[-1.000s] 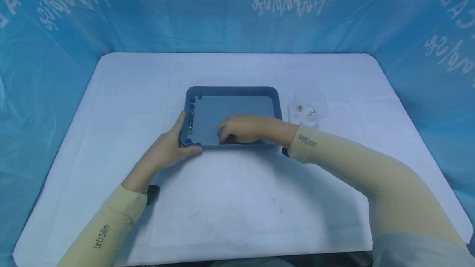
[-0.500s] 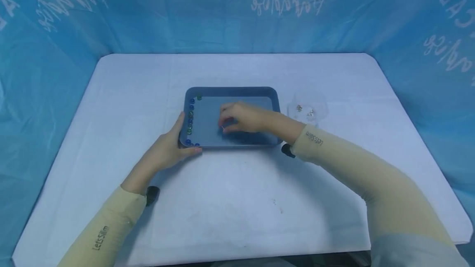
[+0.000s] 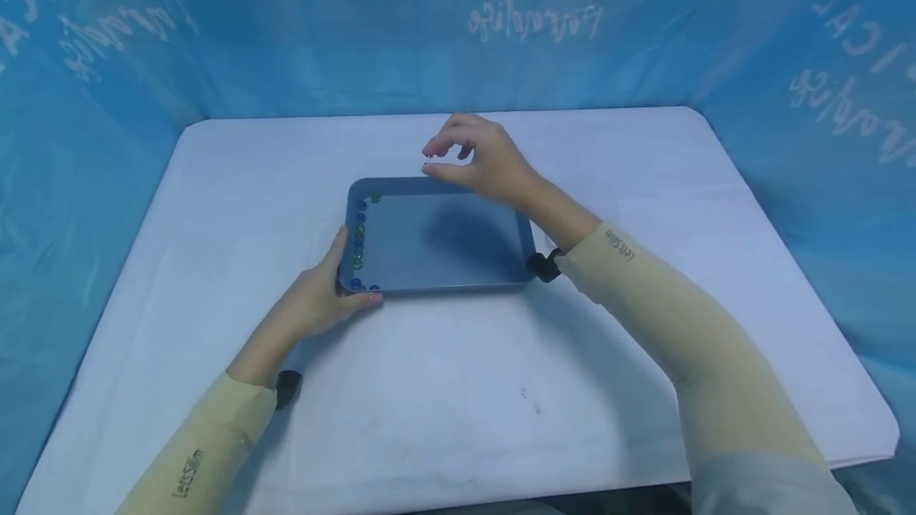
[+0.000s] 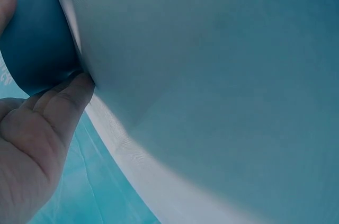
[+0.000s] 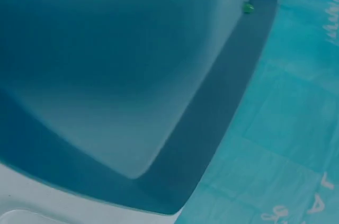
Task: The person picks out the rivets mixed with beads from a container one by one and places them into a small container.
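A blue-grey rectangular tray sits over the white table. My left hand grips its near left corner, thumb along the front wall and fingers along the left side; in the left wrist view fingertips press at the tray's lower edge. Raised over the tray's back rim, my right hand pinches a tiny shiny metal piece between thumb and forefinger, too small to name. Small blue and green glassy balls line the tray's left side, some in its near left corner. The right wrist view shows a green ball.
The white-covered table is enclosed by blue printed curtains at the back and sides. Right of the tray, my right forearm covers the place of a clear box; a clear rounded rim shows low in the right wrist view.
My right hand has risen from the tray's near side, up and away past its back rim, carrying the metal piece. My left hand stays at the corner. The head view has shifted slightly.
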`<state>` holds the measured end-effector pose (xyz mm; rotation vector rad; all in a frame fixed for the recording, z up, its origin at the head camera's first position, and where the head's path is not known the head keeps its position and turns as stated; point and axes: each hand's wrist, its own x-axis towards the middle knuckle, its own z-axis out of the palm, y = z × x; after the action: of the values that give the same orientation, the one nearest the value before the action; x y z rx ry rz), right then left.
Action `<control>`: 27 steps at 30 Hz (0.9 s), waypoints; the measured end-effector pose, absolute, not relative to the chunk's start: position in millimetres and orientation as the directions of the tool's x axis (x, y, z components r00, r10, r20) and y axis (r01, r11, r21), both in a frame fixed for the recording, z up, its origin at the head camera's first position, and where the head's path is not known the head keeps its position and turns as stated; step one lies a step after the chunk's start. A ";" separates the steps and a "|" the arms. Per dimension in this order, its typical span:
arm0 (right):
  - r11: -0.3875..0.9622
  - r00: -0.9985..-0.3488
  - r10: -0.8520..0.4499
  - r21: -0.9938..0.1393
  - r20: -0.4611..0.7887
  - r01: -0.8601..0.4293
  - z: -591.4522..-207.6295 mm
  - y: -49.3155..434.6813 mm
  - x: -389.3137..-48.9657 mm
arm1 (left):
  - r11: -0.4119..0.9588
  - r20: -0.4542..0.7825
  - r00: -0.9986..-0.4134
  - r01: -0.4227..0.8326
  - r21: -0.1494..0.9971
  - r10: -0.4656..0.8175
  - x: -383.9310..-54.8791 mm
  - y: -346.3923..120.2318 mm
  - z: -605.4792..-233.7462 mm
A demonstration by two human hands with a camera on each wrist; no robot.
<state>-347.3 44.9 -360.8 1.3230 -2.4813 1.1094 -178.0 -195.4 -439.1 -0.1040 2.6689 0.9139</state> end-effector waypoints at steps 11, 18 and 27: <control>0.354 -0.681 -0.580 -0.615 0.448 -0.705 -352.8 77.9 -352.3 | 0.807 -0.310 -0.950 -0.163 0.567 0.025 -177.3 -205.4 -440.9; 0.468 -0.755 -0.455 -0.595 0.472 -0.654 -356.7 127.1 -349.9 | 0.804 -0.309 -0.950 -0.156 0.573 0.035 -176.6 -208.7 -439.8; 0.588 -0.833 -0.322 -0.595 0.449 -0.548 -358.8 186.0 -345.2 | 0.801 -0.319 -0.947 -0.165 0.576 0.034 -175.1 -209.9 -437.2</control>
<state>-345.2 186.0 -358.8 0.7120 -2.5263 1.0944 -175.1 -209.9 -437.2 -0.1008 2.6749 0.8970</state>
